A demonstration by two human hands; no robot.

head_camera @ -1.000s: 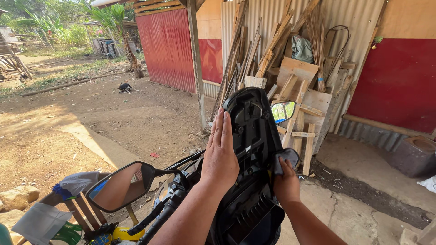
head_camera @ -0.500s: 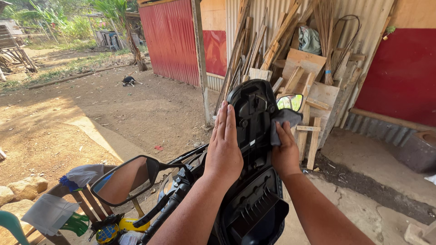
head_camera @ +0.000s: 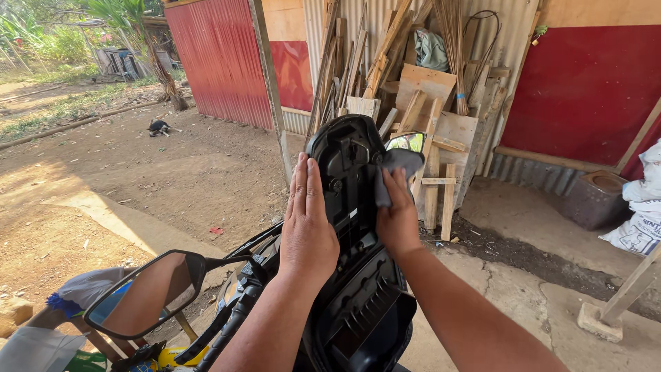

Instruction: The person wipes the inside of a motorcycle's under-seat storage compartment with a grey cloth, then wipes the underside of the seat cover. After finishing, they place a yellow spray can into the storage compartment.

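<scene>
I am looking out over a dirt yard with a red corrugated wall (head_camera: 220, 58) and, further right, a stack of timber offcuts (head_camera: 413, 83) leaning against a shed. At the lower left a side mirror (head_camera: 146, 293) juts out on its stalk, showing that I am standing at a motorbike. Next comes my left hand (head_camera: 308, 224), fingers straight and together, pressed flat against the black plastic underside of the raised seat (head_camera: 351, 148), which stands tilted up in front of me; it grips nothing and seems only to steady the seat. Just to its right my right hand (head_camera: 396, 220) is closed on a small grey cloth (head_camera: 394, 172), bunched against the upper part of the same panel, beside the second mirror (head_camera: 406, 142) that peeks out behind the seat edge. I judge the step in hand to be wiping the seat's underside, with the cloth near the top of it. The ribbed lower part nearer me looks like it needs the rag worked downward, while the flat hand keeps the seat from swinging.
</scene>
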